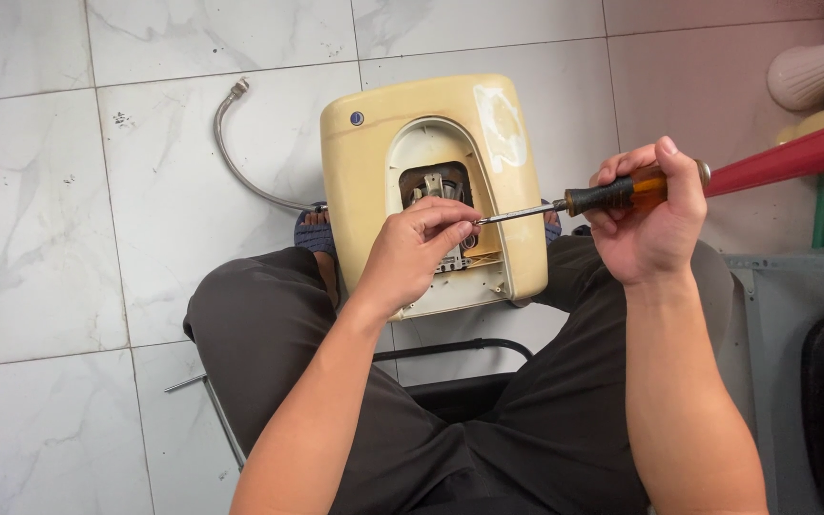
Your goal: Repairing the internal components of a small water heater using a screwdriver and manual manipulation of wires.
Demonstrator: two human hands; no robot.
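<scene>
A cream-yellow plastic casing (364,162) with an arched opening rests between my knees, its metal inner parts (434,186) showing. My right hand (655,224) grips a screwdriver (612,195) with an orange and black handle; its shaft points left toward the opening. My left hand (417,250) covers the lower part of the opening and pinches the screwdriver tip between its fingertips. Whatever small piece lies under those fingers is hidden.
A braided metal hose (231,157) curves over the white marble-look floor tiles (40,219) to the casing's left. A red cone-shaped object (793,157), a white ribbed part (813,72) and a grey metal frame (798,272) stand at the right. I sit on a black-framed stool (474,348).
</scene>
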